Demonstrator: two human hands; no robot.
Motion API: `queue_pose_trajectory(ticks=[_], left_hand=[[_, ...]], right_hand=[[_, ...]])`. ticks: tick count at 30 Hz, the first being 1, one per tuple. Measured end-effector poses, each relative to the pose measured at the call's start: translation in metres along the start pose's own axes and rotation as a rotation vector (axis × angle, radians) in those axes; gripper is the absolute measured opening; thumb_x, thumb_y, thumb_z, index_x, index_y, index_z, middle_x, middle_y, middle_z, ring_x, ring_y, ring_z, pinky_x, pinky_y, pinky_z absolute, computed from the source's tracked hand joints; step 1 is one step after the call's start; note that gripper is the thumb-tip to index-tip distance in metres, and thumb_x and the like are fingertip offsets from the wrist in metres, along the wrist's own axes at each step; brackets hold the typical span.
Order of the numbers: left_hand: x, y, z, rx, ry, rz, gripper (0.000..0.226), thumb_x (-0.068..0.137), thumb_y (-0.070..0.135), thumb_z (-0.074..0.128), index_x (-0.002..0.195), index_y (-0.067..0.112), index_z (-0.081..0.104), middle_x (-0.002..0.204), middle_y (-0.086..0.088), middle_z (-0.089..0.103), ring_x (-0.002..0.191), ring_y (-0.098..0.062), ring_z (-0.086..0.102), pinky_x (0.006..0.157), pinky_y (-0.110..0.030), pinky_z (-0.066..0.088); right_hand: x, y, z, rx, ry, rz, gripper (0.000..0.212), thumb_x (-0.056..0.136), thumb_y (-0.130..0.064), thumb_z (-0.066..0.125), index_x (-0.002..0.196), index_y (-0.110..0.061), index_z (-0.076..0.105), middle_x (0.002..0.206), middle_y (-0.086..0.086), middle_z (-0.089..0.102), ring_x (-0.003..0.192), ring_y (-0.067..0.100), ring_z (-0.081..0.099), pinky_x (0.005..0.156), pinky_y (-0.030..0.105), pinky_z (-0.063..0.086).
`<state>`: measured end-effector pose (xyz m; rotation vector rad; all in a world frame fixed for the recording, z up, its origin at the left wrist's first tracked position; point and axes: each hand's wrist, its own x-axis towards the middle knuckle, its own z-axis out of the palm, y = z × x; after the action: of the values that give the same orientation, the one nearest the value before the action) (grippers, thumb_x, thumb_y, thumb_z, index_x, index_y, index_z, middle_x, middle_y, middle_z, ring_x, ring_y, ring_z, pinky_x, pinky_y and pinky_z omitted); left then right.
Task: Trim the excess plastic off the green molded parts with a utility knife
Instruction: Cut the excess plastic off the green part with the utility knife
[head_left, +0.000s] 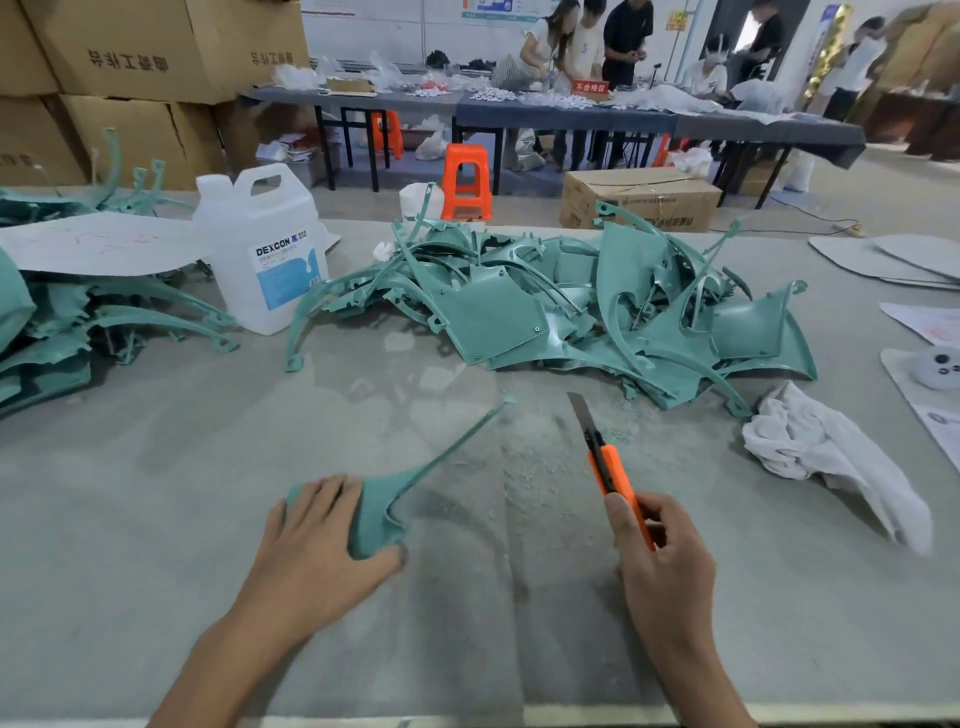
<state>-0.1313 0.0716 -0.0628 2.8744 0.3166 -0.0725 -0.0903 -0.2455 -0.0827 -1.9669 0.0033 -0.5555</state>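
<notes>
My left hand (317, 540) grips a green molded part (384, 499) at its wide end, fingers over the top and thumb underneath. The part's long thin arm points up and right over the table. My right hand (660, 551) holds an orange utility knife (610, 467) with its blade out, pointing away from me; the blade tip is to the right of the part and does not touch it. A big heap of green parts (561, 306) lies beyond the hands. More green parts (62, 322) are stacked at the left edge.
A white DEXCON jug (265, 249) stands left of the heap beside a cardboard sheet (98, 244). A white rag (831, 457) lies at the right, with papers (930, 322) beyond it. Plastic shavings dust the grey table (545, 467). People work at far tables.
</notes>
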Motion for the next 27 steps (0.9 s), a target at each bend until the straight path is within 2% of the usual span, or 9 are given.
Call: queue_pose_trajectory(ticks=[3, 7, 11, 13, 16, 19, 22, 24, 27], left_hand=[[-0.007, -0.021, -0.017, 0.040, -0.051, -0.049, 0.080, 0.088, 0.065, 0.043, 0.157, 0.029, 0.022, 0.166, 0.007, 0.011, 0.153, -0.014, 0.006, 0.123, -0.040, 0.008], [-0.020, 0.007, -0.012, -0.326, 0.267, 0.084, 0.054, 0.087, 0.044, 0.050, 0.136, 0.021, 0.056, 0.141, 0.007, 0.053, 0.132, -0.016, 0.045, 0.112, -0.030, 0.030], [-0.006, 0.066, 0.011, -0.500, 0.332, 0.147, 0.046, 0.103, 0.039, 0.047, 0.147, 0.025, 0.043, 0.148, 0.015, 0.038, 0.144, -0.007, 0.028, 0.120, -0.032, 0.023], [0.014, 0.076, 0.013, -0.500, 0.384, 0.151, 0.042, 0.104, 0.033, 0.043, 0.143, 0.018, 0.048, 0.143, 0.007, 0.047, 0.138, -0.015, 0.038, 0.116, -0.034, 0.029], [0.037, 0.078, 0.011, -0.405, 0.395, 0.172, 0.029, 0.105, 0.033, 0.035, 0.112, 0.020, 0.059, 0.100, 0.001, 0.064, 0.096, -0.025, 0.058, 0.085, -0.040, 0.045], [0.044, 0.077, 0.013, -0.222, 0.336, 0.187, 0.037, 0.103, 0.045, 0.018, 0.093, 0.023, 0.046, 0.076, 0.003, 0.056, 0.070, -0.024, 0.052, 0.062, -0.038, 0.039], [0.046, 0.078, 0.014, 0.071, 0.185, 0.145, 0.030, 0.105, 0.043, 0.019, 0.098, 0.025, 0.042, 0.088, -0.001, 0.067, 0.074, -0.028, 0.061, 0.061, -0.034, 0.035], [0.047, 0.085, 0.011, 0.199, 0.058, 0.111, 0.022, 0.105, 0.036, 0.025, 0.105, 0.025, 0.044, 0.100, -0.005, 0.068, 0.087, -0.030, 0.065, 0.067, -0.035, 0.037], [0.053, 0.095, 0.005, 0.359, -0.048, 0.112, 0.026, 0.097, 0.023, 0.035, 0.116, 0.021, 0.052, 0.113, -0.007, 0.067, 0.102, -0.031, 0.064, 0.072, -0.036, 0.037]], right_hand=[[-0.001, -0.003, 0.002, -0.012, -0.013, -0.042, 0.024, 0.084, -0.058, 0.059, 0.088, -0.035, 0.062, 0.075, -0.011, 0.063, 0.068, 0.009, 0.060, 0.063, 0.023, 0.045], [0.000, -0.007, 0.005, -0.053, -0.045, -0.062, 0.017, 0.084, -0.056, 0.059, 0.085, -0.039, 0.061, 0.083, -0.018, 0.064, 0.078, 0.003, 0.059, 0.066, 0.010, 0.041], [0.000, -0.005, 0.002, -0.061, -0.039, -0.035, 0.013, 0.087, -0.052, 0.062, 0.085, -0.038, 0.062, 0.087, -0.021, 0.063, 0.076, 0.006, 0.059, 0.063, 0.013, 0.042], [0.000, -0.005, 0.002, -0.047, -0.029, -0.024, 0.017, 0.087, -0.054, 0.060, 0.087, -0.037, 0.063, 0.085, -0.018, 0.063, 0.071, 0.009, 0.060, 0.062, 0.025, 0.046], [-0.001, -0.005, 0.003, -0.043, -0.030, -0.016, 0.021, 0.087, -0.061, 0.056, 0.092, -0.041, 0.062, 0.080, -0.015, 0.065, 0.066, 0.010, 0.062, 0.062, 0.032, 0.051], [-0.002, -0.004, 0.004, -0.055, -0.025, 0.012, 0.031, 0.090, -0.068, 0.053, 0.098, -0.039, 0.063, 0.075, -0.012, 0.065, 0.061, 0.012, 0.063, 0.060, 0.036, 0.053], [-0.002, -0.004, 0.004, -0.135, -0.031, -0.062, 0.025, 0.090, -0.064, 0.056, 0.092, -0.040, 0.062, 0.077, -0.015, 0.063, 0.069, 0.005, 0.059, 0.059, 0.016, 0.043], [-0.002, -0.006, 0.006, -0.204, -0.054, -0.101, 0.022, 0.088, -0.058, 0.061, 0.089, -0.036, 0.065, 0.074, -0.015, 0.061, 0.073, 0.001, 0.057, 0.061, 0.011, 0.040], [-0.006, -0.010, 0.009, -0.335, -0.111, -0.155, 0.031, 0.084, -0.061, 0.056, 0.090, -0.034, 0.068, 0.073, -0.015, 0.057, 0.061, 0.003, 0.053, 0.056, 0.013, 0.039]])
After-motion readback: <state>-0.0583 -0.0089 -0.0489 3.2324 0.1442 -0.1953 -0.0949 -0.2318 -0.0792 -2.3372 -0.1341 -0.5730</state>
